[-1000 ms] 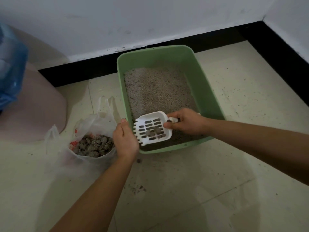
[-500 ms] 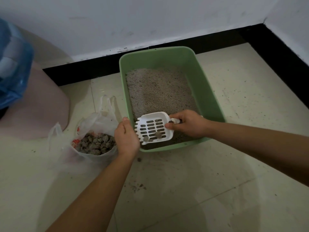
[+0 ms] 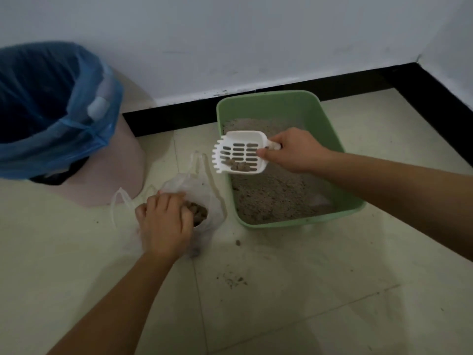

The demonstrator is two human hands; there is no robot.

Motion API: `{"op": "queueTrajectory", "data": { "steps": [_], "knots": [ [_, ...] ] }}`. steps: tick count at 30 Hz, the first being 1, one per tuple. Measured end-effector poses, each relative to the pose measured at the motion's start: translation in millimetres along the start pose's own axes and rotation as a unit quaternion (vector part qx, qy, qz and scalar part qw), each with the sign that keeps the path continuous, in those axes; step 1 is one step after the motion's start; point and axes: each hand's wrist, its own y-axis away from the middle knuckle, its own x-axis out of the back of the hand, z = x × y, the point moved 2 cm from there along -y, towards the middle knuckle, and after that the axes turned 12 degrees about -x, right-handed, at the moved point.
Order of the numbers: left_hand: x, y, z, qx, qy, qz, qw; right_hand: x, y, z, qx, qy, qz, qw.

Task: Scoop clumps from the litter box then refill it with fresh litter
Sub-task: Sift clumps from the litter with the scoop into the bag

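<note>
While the left forearm reaches in from the lower left, the left hand (image 3: 163, 224) lies palm-down on the near rim of a thin translucent plastic bag (image 3: 204, 193) on the tiled floor (image 3: 281, 303), its fingers (image 3: 176, 198) curled onto the plastic to hold the mouth open; brown clumps already in the bag (image 3: 199, 213) show just past the knuckles. A few crumbs of spilled litter (image 3: 234, 279) lie on the tiles in front of the bag.

Just right of the bag stands the green litter box (image 3: 340, 175), its long axis running away from the person toward the wall, grey litter (image 3: 271, 196) spread over its floor. The right arm crosses in from the right edge over the box's right wall. The right hand (image 3: 294, 151) is closed around the short handle of a white slotted litter scoop (image 3: 240, 152), held in the air above the box's left wall. The scoop's long axis runs left to right, handle to the right, toothed edge pointing left toward the bag, tilted so that a few clumps in the scoop (image 3: 238, 165) gather at its near edge. The scoop sits between the two hands, well above and beyond the left one.

Farther left, a pink trash bin (image 3: 120, 175) lined with a blue bin liner (image 3: 64, 124) stands by the white wall (image 3: 230, 42).
</note>
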Motion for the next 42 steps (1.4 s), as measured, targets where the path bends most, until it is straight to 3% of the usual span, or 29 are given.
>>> {"op": "queueTrajectory", "data": {
  "steps": [3, 5, 7, 10, 11, 13, 16, 19, 21, 24, 26, 28, 32, 36, 42],
  "knots": [
    [10.5, 20.4, -14.1, -0.079, -0.073, -0.022, 0.994, -13.4, 2.0, -46.9, 0.064, 0.118, 0.073, 0.988],
    [16.0, 28.8, -18.4, -0.11, -0.095, -0.015, 0.989, -34.9, 15.2, -78.6, 0.114, 0.235, 0.084, 0.962],
    [18.6, 33.8, -21.0, -0.132, -0.109, -0.015, 0.985, -66.1, 35.3, -103.9, 0.232, 0.368, 0.096, 0.895],
    [20.2, 39.9, -23.1, -0.144, -0.119, -0.016, 0.982, -101.0, 61.6, -120.3, 0.399, 0.541, 0.12, 0.73],
    [21.6, 40.5, -23.0, -0.141, -0.119, -0.016, 0.983, -103.4, 61.9, -121.6, 0.409, 0.558, 0.145, 0.708],
    [23.4, 40.1, -22.1, -0.133, -0.118, -0.019, 0.984, -102.8, 57.1, -124.8, 0.415, 0.564, 0.163, 0.695],
    [24.7, 38.8, -21.5, -0.127, -0.116, -0.014, 0.985, -89.3, 53.6, -124.0, 0.396, 0.513, 0.172, 0.742],
    [23.8, 37.3, -20.6, -0.123, -0.103, -0.014, 0.987, -67.1, 45.5, -116.6, 0.301, 0.377, 0.133, 0.866],
    [22.5, 35.9, -16.6, -0.121, -0.099, -0.019, 0.988, -52.9, 35.1, -103.1, 0.226, 0.278, 0.101, 0.928],
    [22.2, 26.7, -2.4, -0.097, -0.088, -0.004, 0.991, -25.5, 18.3, -64.0, 0.133, 0.173, 0.117, 0.969],
    [21.0, 16.0, 13.0, -0.06, -0.04, 0.029, 0.997, -7.3, 9.0, -30.3, 0.083, 0.151, 0.141, 0.975],
    [17.6, 4.1, 31.7, -0.016, 0.079, 0.062, 0.995, 3.8, 0.7, -0.1, 0.041, 0.171, 0.168, 0.97],
    [2.0, -22.3, 69.8, 0.083, 0.296, 0.031, 0.951, -6.8, -10.7, 24.0, -0.002, 0.292, 0.141, 0.946],
    [-14.5, -36.1, 92.3, 0.204, 0.44, 0.013, 0.874, -30.5, -18.9, 9.8, 0.059, 0.37, 0.121, 0.919],
    [-25.3, -51.2, 112.6, 0.296, 0.447, 0.077, 0.84, -47.1, -45.8, 17.5, 0.181, 0.378, 0.105, 0.902]
  ]
}}
